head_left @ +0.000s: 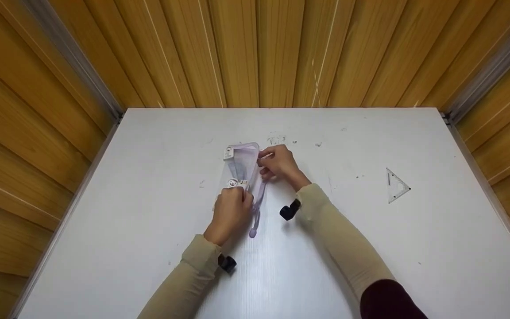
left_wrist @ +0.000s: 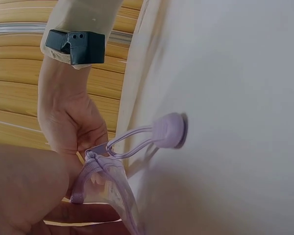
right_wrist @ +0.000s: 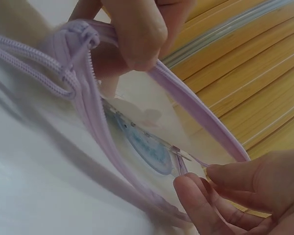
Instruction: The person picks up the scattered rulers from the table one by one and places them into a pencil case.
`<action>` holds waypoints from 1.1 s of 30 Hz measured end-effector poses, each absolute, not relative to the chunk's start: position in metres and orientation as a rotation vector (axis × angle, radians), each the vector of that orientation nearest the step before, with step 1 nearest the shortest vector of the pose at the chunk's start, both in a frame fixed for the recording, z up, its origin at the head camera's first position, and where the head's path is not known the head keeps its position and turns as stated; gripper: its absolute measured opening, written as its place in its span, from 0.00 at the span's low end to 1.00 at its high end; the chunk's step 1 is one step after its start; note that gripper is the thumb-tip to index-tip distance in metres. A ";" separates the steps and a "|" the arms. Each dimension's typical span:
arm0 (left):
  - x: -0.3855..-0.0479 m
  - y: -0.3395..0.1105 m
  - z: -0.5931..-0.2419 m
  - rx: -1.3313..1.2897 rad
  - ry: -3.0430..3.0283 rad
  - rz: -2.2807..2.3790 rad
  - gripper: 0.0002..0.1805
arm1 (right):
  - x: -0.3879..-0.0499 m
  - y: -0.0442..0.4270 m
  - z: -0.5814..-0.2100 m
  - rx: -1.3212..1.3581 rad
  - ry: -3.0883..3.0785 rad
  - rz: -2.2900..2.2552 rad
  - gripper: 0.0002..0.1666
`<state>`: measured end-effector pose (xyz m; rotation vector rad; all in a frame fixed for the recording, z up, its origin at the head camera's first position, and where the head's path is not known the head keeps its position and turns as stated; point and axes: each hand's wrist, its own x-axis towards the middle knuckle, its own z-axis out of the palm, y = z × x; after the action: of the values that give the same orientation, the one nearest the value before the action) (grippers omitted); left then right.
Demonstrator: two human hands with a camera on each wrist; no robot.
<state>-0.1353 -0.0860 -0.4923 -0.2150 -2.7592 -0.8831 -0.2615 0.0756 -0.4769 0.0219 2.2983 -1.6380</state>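
Clamping its fingers (right_wrist: 137,34) on an already unzipped lilac pouch (head_left: 247,157) over the worktop (head_left: 157,159), a left hand (head_left: 231,208) steadies it as the right hand (head_left: 280,163) reaches its mouth, grip unclear, a set square (head_left: 392,182) lying apart.

Pouch (head_left: 249,156) gripped by left hand (head_left: 230,210), its right edge touched by right hand (head_left: 280,162); set square (head_left: 392,186) seen well apart on table (head_left: 117,230).

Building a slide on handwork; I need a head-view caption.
Left hand grips a lilac-edged pouch, right hand at its rim; set square on the white table.
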 end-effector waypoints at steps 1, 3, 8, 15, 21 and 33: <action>-0.136 -0.086 -0.492 -0.212 -2.759 -0.880 0.20 | -0.262 0.078 -0.476 0.017 2.303 -1.639 0.15; -0.136 -0.085 -0.492 -0.200 -2.760 -0.880 0.20 | -0.262 0.083 -0.475 0.010 2.316 -1.636 0.15; -0.136 -0.085 -0.492 -0.164 -2.773 -0.861 0.21 | -0.263 0.093 -0.473 0.010 2.336 -1.632 0.14; -0.136 -0.084 -0.493 -0.159 -2.777 -0.866 0.19 | -0.262 0.108 -0.471 0.021 2.337 -1.650 0.16; -0.135 -0.082 -0.494 -0.172 -2.768 -0.866 0.20 | -0.261 0.121 -0.473 0.072 2.281 -1.679 0.17; -0.135 -0.080 -0.494 -0.201 -2.779 -0.798 0.19 | -0.258 0.152 -0.470 0.121 2.298 -1.663 0.18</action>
<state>-0.1352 -0.0797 -0.4944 -0.2006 -2.7795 -0.7979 -0.2579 0.1521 -0.4702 0.1209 2.2978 -1.6625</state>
